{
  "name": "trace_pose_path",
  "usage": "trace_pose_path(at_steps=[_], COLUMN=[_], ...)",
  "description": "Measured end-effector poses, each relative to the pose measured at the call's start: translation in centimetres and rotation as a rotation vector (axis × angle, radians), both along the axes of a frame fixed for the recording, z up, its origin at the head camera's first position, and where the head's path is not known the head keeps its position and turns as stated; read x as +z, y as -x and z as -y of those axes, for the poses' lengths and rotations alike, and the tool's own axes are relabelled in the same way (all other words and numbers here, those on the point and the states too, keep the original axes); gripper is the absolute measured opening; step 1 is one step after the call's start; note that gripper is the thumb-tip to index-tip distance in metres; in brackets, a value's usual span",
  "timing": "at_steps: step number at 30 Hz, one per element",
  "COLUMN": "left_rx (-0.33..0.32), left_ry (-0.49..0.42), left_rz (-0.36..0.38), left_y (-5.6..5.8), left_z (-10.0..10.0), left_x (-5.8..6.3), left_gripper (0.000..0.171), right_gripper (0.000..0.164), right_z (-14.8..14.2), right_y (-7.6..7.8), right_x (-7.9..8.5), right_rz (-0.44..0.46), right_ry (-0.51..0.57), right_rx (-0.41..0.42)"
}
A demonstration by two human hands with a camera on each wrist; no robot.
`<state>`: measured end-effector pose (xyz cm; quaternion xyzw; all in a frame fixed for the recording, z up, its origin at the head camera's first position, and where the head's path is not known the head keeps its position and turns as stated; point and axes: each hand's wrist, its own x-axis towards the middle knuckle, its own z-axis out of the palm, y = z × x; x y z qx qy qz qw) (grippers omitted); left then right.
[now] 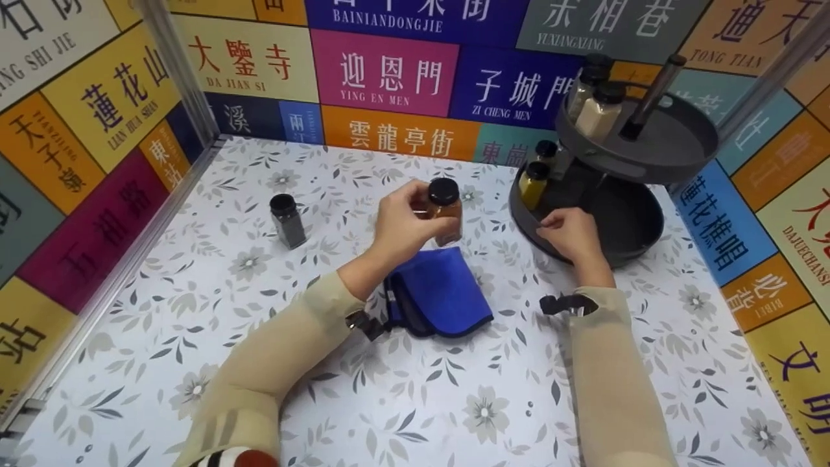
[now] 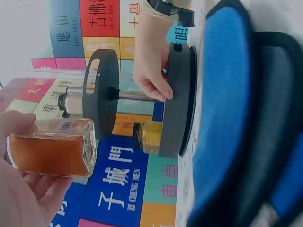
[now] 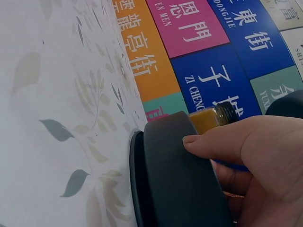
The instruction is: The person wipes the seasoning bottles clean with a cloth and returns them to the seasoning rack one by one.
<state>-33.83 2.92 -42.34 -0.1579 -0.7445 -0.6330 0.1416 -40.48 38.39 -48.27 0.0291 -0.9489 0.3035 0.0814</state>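
My left hand holds a glass spice jar with a black lid and orange-brown contents, raised over the far end of a folded blue cloth. At the right stands a dark grey two-tier rack with a metal centre post. My right hand pinches the wall of its lower tray, thumb outside and fingers inside. Beside that hand, a jar of yellow spice stands in the lower tray, another black-lidded jar behind it.
A jar with dark contents stands alone on the flowered tabletop, left of my left hand. The upper tray bears jars with pale contents. Walls with coloured sign panels close in the back and sides.
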Motion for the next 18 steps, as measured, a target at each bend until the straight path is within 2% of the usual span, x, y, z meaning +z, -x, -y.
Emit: trace_pose_path(at_steps=[9,14,18], left_rx=[-0.024,-0.031,-0.017], left_ry=[0.032,0.035,0.036], left_rz=[0.003,0.042,0.056], left_y=[3.0,4.6,5.7], left_z=[-5.8,-9.3,-11.4], left_x=[1.4,1.2,1.0], left_gripper=[0.04,0.038,0.037], right_gripper=[0.016,0.015,0.013], right_z=[-0.1,-0.2,-0.2], right_y=[0.1,0.2,0.3], right_x=[-0.6,-0.6,-0.3], right_rz=[0.007,0.01,0.009], right_ry=[0.032,0.032,0.031], right_rx=[-0.008,-0.035,-0.035])
